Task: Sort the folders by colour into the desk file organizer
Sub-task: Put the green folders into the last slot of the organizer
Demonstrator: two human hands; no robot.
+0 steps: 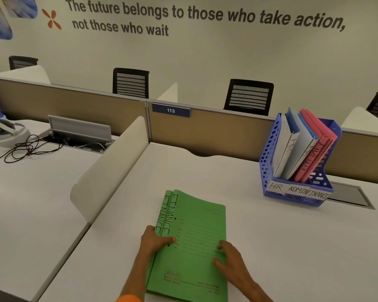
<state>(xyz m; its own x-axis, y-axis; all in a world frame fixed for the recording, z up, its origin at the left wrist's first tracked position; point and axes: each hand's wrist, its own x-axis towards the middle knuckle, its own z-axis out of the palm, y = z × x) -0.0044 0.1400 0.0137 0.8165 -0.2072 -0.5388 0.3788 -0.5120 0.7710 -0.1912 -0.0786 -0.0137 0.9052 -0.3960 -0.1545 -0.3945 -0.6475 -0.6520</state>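
Two green folders point(196, 227) marked FINANCE lie stacked on the white desk in front of me, the top one shifted slightly right. My left hand point(155, 240) grips the stack's left spine edge, thumb on top. My right hand point(229, 256) rests flat on the top folder's right side, fingers spread. At the desk's far right stands a blue perforated file organizer point(268, 149) labelled HR, ADMIN, FINANCE. It holds light blue folders point(297, 149) on the left and pink folders point(316, 153) beside them; its rightmost slot looks empty.
A cream curved divider point(109, 171) separates my desk from the left one, where black cables point(26, 147) and an open cable tray lie. A tan partition with a "113" plate point(171, 110) runs along the back. A grey cable hatch point(347, 196) sits right of the organizer.
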